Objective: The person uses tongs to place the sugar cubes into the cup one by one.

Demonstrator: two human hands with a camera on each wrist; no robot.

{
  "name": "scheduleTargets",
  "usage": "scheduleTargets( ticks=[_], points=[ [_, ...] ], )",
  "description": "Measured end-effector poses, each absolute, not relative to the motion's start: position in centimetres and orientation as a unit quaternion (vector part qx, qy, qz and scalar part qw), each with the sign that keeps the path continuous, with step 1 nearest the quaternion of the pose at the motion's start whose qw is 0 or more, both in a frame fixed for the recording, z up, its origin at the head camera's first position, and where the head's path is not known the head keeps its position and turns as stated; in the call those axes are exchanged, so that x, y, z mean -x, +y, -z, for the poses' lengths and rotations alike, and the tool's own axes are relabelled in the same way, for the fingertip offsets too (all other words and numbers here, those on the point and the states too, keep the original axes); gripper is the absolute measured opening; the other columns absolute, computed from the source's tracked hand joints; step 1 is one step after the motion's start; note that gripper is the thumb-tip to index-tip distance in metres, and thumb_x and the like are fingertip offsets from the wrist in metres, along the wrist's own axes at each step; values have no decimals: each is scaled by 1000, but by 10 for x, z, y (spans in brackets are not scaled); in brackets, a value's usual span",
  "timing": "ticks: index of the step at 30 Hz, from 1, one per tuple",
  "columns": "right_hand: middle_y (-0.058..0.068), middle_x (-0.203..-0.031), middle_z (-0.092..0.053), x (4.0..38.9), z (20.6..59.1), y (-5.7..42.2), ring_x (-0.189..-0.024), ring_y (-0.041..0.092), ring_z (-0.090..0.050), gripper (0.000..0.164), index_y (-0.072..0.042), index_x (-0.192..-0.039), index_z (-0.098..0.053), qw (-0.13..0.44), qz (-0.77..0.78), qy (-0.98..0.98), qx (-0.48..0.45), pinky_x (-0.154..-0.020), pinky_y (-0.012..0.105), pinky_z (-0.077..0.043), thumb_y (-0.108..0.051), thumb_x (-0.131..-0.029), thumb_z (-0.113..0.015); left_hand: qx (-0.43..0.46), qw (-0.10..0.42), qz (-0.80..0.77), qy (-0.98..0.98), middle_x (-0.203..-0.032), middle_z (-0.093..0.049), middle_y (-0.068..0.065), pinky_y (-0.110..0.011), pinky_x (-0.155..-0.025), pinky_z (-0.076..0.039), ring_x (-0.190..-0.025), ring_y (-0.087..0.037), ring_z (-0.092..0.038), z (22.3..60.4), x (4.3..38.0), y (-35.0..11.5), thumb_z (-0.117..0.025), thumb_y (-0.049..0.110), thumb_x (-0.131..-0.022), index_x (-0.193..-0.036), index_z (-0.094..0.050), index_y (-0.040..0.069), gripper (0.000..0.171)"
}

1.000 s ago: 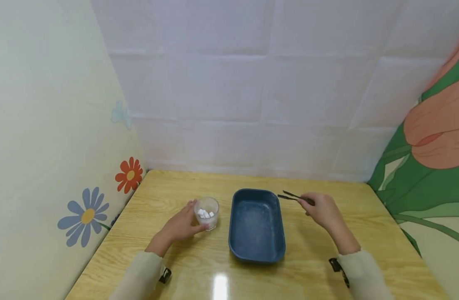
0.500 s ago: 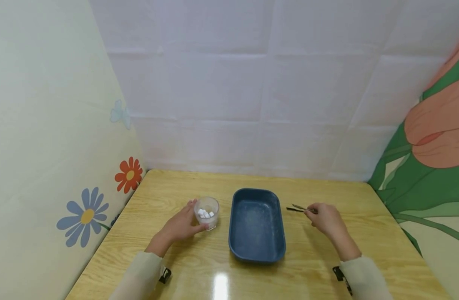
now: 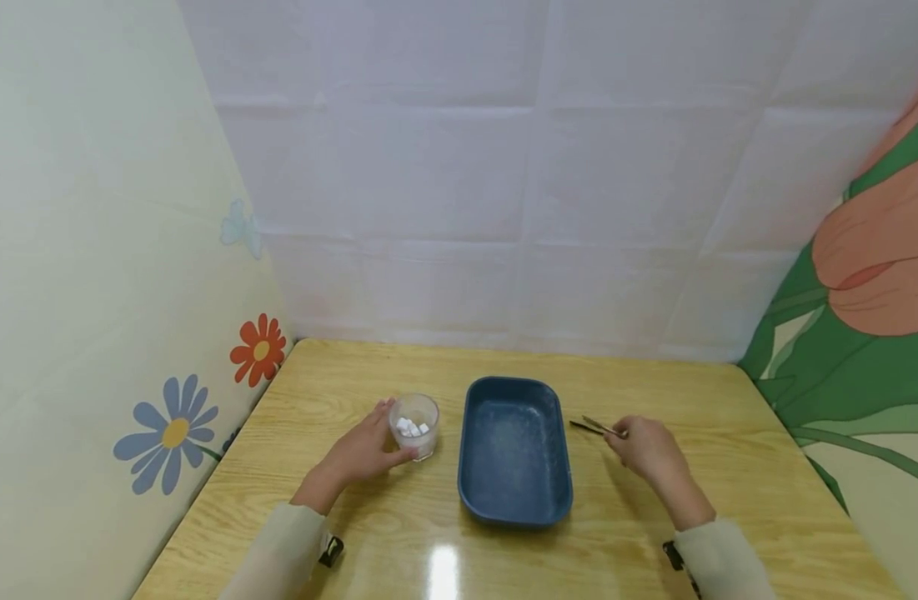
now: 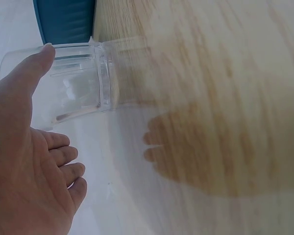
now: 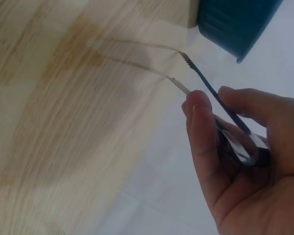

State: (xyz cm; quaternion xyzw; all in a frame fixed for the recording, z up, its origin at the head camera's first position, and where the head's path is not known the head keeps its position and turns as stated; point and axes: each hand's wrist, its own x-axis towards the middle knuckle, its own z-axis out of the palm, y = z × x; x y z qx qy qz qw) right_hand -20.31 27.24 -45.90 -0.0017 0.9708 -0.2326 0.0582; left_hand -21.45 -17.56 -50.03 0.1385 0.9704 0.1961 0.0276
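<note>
My left hand [image 3: 359,446] holds a clear drinking glass [image 3: 426,446] upright on the table, thumb in front and fingers behind its left side. Several small white cubes [image 3: 411,427] lie inside the glass; the left wrist view shows them blurred through the wall. To the right of the tray, my right hand [image 3: 652,452] grips small metal tongs [image 5: 206,81] between thumb and fingers. Their serrated tips stand apart with nothing between them and point left, low over the wood; whether they touch it I cannot tell.
A deep blue rectangular tray [image 3: 514,518] stands between the hands, with nothing in it. The wooden table [image 3: 368,367] meets a white cloth wall [image 3: 443,292] at the back. Flower-patterned panels [image 3: 177,433] close off the left and right sides.
My right hand has moved toward me and slightly right with the tongs, down from beside the tray's far right corner. The left hand, glass and tray stay where they were.
</note>
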Motion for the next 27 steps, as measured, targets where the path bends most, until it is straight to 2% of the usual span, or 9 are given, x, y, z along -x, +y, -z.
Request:
scheduleTargets(
  ticks=[10,17,27],
  points=[
    [1,-65,-61,199,461,268,-54,14,-55,32,2,-104,-64,89,207,974,5,-48,30,-42,-26,-92,-57,-140,25,-194,971,-155,-19,-9,-47,-110,-26,-142,-25,-16,502,215,-177,-55,72,-75,-150,-18,11,103],
    [2,-65,-56,198,465,263,-56,17,-49,24,-7,-77,-63,94,165,982,9,-49,31,-38,-28,-89,-60,-139,29,-195,970,-155,-18,-9,-47,-110,-26,-143,-25,-16,501,214,-176,-55,72,-75,-150,-18,11,104],
    [4,-56,-52,191,470,257,-49,17,-47,25,-9,-60,-55,120,139,983,9,-43,29,-37,-21,-81,-60,-141,26,-196,970,-154,-19,-10,-47,-111,-25,-143,-25,-16,499,213,-176,-55,71,-76,-150,-17,9,104]
  ],
)
